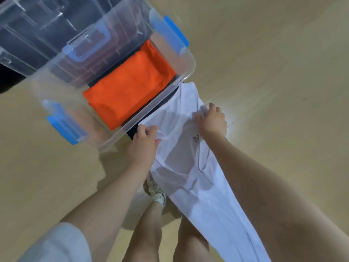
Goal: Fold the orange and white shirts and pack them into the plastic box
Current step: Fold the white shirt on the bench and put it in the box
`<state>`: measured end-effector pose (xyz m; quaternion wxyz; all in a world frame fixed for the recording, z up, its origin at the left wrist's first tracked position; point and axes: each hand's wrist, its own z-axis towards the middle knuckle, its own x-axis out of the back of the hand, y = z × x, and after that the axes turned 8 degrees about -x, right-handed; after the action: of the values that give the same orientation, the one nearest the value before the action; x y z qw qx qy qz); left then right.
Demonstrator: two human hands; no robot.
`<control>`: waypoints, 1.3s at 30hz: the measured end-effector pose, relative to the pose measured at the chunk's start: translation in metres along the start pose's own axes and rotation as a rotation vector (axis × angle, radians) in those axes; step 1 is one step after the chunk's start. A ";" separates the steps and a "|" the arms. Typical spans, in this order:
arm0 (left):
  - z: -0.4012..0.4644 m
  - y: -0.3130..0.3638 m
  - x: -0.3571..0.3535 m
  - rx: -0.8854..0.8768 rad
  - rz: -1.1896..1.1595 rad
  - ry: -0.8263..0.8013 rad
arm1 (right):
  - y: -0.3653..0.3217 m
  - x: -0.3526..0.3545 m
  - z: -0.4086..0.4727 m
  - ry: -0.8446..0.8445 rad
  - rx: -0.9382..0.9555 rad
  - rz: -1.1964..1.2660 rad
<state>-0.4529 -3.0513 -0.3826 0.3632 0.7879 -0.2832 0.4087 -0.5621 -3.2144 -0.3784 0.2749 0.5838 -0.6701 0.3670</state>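
The orange shirt (pixel 128 86) lies folded inside the clear plastic box (pixel 156 99), on top of dark clothing. The white shirt (pixel 190 163) hangs unfolded in the air just in front of the box's near rim, its upper corner brushing the rim. My left hand (pixel 143 146) pinches the shirt's left edge. My right hand (pixel 213 120) grips its right edge a little higher. The fabric trails down over my legs toward the bottom right.
The box has blue latches (pixel 176 31) on its sides, and its clear lid (pixel 52 33) leans open at the back left. Pale wooden floor (pixel 273 72) surrounds it. My legs and one shoe (pixel 156 193) stand below the shirt.
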 end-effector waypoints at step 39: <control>0.003 0.007 -0.001 0.865 -0.956 0.389 | -0.065 -0.012 0.010 -0.335 0.297 0.248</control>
<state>-0.4573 -3.0573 -0.3826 0.2004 0.8131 0.3564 0.4143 -0.4952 -3.2190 -0.3824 0.0240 0.5839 -0.7114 0.3904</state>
